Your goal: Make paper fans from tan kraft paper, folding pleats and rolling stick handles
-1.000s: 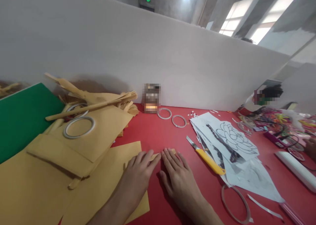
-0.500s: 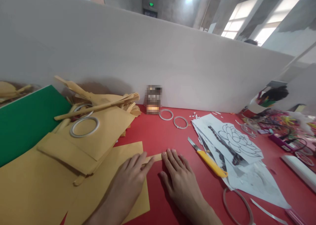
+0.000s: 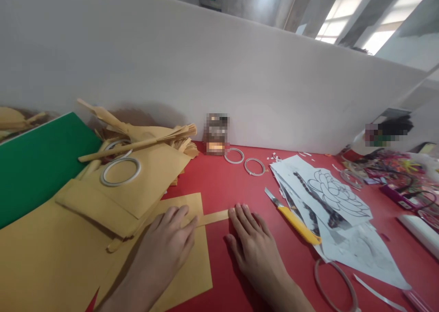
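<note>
A narrow tan paper strip (image 3: 216, 216) lies across the right edge of a tan sheet (image 3: 200, 266) and onto the red table. My left hand (image 3: 168, 239) rests over the strip's left part, its fingers bent and a little apart, the thumb near the strip. At the strip's right end, the fingertips of my right hand (image 3: 252, 239) press down, with the fingers spread flat on the table. To the right of that hand is a yellow utility knife (image 3: 298, 224) with its blade out.
Folded tan paper (image 3: 144, 184) with a white ring (image 3: 120, 171) is piled at the left, beside a green board (image 3: 44, 166). Printed sheets (image 3: 339, 198) lie right of the knife. Two rings sit near the white partition (image 3: 257, 83); another tape ring (image 3: 335, 284) is at the lower right.
My left hand has slid left, uncovering more of the strip. My right hand stays at the strip's right end. The view has shifted slightly.
</note>
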### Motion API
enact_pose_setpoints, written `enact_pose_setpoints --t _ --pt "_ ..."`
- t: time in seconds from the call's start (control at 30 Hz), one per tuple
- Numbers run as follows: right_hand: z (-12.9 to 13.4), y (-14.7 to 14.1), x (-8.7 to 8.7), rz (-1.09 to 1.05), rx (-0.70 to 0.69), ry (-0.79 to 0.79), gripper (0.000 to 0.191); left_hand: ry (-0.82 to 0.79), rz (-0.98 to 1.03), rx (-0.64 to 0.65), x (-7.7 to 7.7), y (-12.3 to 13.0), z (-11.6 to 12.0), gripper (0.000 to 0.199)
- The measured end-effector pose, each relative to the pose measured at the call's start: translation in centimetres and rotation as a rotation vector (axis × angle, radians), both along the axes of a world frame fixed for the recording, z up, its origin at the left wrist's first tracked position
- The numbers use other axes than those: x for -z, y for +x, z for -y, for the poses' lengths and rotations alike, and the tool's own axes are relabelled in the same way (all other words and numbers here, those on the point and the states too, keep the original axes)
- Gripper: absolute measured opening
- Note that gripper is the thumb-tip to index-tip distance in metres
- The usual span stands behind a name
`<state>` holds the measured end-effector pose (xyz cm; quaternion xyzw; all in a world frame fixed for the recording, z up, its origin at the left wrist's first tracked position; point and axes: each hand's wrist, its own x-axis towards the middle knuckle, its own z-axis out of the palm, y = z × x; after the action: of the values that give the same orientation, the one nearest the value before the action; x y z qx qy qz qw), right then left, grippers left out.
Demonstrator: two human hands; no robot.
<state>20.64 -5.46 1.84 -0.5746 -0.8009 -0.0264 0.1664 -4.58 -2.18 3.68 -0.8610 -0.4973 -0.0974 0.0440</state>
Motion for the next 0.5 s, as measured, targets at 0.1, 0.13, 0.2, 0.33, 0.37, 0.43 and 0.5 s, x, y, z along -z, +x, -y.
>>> enact_pose_setpoints --t 0.1,0.13,0.2,0.33,0.37,0.43,0.5 --pt "0.0 -0.1 0.1 -0.003 0.003 0.008 0.053 0.04 -0.15 0.038 0.8 1.1 1.4 0.047" --pt "0.1 -0.2 0.1 -0.004 0.004 0.01 0.054 0.053 -0.168 0.032 1.3 1.5 1.8 0.041" --pt "0.1 -0.3 0.2 -0.001 0.007 0.016 0.054 0.067 -0.178 0.036 2.3 2.5 2.5 0.041" --pt "0.2 -0.4 0.3 0.023 0.009 0.023 0.055 0.088 -0.112 0.029 3.1 4.0 2.7 0.064" --pt "0.2 -0.5 0.3 0.028 0.006 0.022 0.055 0.084 -0.094 0.047 2.9 4.2 2.5 0.068" --pt "0.2 -0.6 0.3 0.027 0.007 0.024 0.054 0.053 -0.08 0.086 2.1 4.5 2.2 0.065" --pt "0.2 -0.8 0.2 0.014 0.014 0.029 0.053 -0.003 -0.085 0.104 1.2 4.7 1.9 0.058"
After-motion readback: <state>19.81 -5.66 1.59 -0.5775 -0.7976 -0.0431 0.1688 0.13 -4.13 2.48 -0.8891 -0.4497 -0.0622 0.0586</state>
